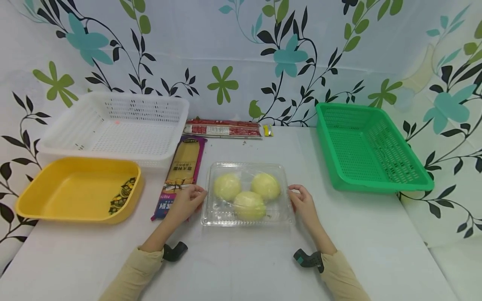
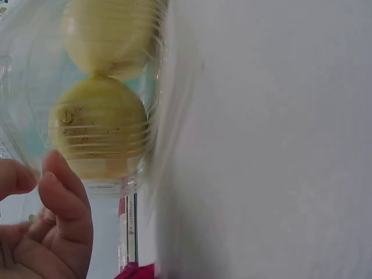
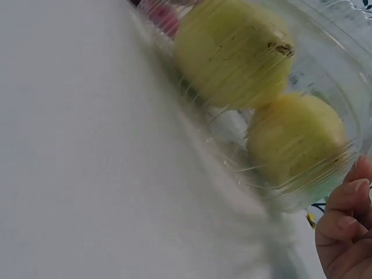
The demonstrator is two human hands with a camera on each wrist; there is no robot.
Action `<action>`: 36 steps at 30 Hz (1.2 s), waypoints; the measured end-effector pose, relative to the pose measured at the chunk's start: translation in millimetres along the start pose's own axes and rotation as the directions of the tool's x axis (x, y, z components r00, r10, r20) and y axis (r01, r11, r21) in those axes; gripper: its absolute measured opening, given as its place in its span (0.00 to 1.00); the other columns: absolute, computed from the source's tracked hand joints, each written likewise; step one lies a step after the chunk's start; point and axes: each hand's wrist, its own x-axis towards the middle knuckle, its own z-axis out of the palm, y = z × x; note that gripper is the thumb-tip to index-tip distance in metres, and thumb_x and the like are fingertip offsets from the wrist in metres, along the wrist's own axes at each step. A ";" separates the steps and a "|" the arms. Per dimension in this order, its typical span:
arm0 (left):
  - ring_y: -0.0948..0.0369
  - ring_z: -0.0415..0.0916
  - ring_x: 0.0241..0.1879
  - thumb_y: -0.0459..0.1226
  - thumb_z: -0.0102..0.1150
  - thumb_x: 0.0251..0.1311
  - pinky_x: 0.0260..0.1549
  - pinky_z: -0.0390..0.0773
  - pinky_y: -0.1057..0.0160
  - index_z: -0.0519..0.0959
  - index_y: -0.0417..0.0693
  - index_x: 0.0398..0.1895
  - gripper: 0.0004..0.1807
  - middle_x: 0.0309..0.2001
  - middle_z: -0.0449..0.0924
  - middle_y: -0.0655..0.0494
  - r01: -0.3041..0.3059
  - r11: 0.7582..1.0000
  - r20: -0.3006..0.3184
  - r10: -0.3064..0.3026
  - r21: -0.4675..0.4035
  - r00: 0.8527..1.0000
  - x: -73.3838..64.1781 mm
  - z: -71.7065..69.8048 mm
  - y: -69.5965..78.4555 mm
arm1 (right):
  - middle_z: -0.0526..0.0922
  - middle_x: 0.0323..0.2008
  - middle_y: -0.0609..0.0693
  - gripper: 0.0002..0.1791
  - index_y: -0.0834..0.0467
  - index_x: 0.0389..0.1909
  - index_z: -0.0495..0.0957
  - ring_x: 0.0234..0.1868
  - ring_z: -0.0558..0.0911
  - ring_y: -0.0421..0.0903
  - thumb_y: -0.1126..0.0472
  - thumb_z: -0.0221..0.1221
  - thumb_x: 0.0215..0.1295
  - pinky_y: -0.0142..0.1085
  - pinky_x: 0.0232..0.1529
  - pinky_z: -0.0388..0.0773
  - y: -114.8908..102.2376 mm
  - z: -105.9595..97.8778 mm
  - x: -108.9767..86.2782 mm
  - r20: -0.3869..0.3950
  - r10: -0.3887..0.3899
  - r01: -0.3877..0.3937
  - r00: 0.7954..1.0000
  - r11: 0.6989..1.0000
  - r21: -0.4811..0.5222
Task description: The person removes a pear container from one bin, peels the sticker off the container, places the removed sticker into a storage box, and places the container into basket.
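Observation:
A clear plastic clamshell container (image 1: 207, 215) with its lid down sits mid-table, and three round yellow-green fruits (image 1: 250, 206) show through it. At its left edge my left hand (image 1: 187, 202) pinches the rim between thumb and fingers. The right hand (image 1: 303, 203) grips the opposite edge with bent fingers. The left wrist view shows the thumb and index fingertips of the left hand (image 2: 55, 221) meeting at the rim beside a fruit (image 2: 102, 128). In the right wrist view, the right hand (image 3: 349, 226) is partly cut off by the frame, with its fingertips at the container's edge.
A pasta packet (image 1: 184, 163) lies left of the container, partly behind the left hand. Behind are a red-and-white packet (image 1: 224, 128) and a small yellow packet (image 1: 268, 131). White (image 1: 165, 156) and green (image 1: 380, 186) baskets and a yellow bin (image 1: 67, 190) stand at the sides.

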 end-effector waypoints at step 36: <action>0.61 0.67 0.18 0.37 0.43 0.66 0.21 0.73 0.69 0.75 0.41 0.24 0.15 0.19 0.69 0.53 -0.016 0.930 0.197 0.095 -0.368 0.976 59.7 -247.4 76.5 | 0.70 0.28 0.54 0.24 0.66 0.54 0.57 0.32 0.71 0.47 0.73 0.50 0.56 0.39 0.40 0.70 -184.6 103.1 104.3 0.389 -0.123 0.086 0.913 0.990 0.112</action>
